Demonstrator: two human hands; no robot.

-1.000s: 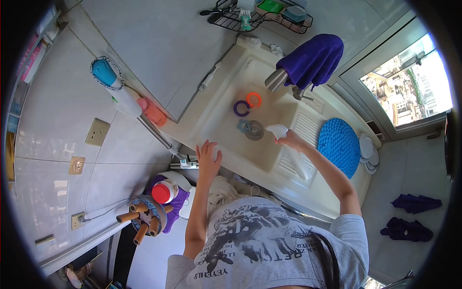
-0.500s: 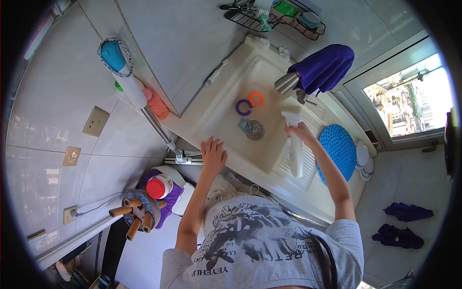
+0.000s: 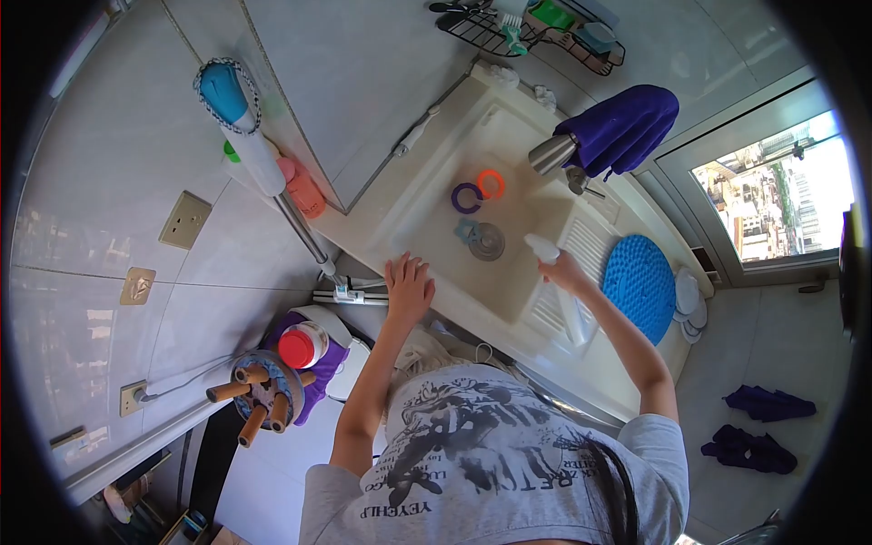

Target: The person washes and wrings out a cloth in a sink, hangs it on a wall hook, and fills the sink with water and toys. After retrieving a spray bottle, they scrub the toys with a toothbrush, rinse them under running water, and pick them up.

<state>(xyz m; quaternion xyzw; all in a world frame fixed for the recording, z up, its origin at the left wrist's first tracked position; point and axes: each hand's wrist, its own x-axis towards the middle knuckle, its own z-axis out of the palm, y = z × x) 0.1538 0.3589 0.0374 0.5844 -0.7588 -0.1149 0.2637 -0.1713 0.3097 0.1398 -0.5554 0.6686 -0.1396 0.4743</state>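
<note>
My right hand (image 3: 565,272) is wrapped round the neck of a white spray bottle (image 3: 572,313), which I hold tilted over the sink's ribbed side, nozzle toward the basin. Resting on the front rim of the cream sink (image 3: 436,272) is my left hand (image 3: 408,283), fingers spread and holding nothing. Inside the basin lie an orange ring (image 3: 490,173), a purple ring (image 3: 455,199) with a gap in it, and a light-blue star-shaped piece (image 3: 462,230) beside the metal drain (image 3: 490,242).
A purple cloth (image 3: 627,127) hangs over the faucet (image 3: 551,155). To the right lies a round blue textured mat (image 3: 640,286). A mop (image 3: 291,218) leans at the left, near a red-lidded jar (image 3: 298,348). A wire rack (image 3: 481,32) is on the wall.
The spray bottle in my right hand has tilted, its head shifting slightly left and down and its base to the right. The left hand stays on the rim. The view has shifted slightly.
</note>
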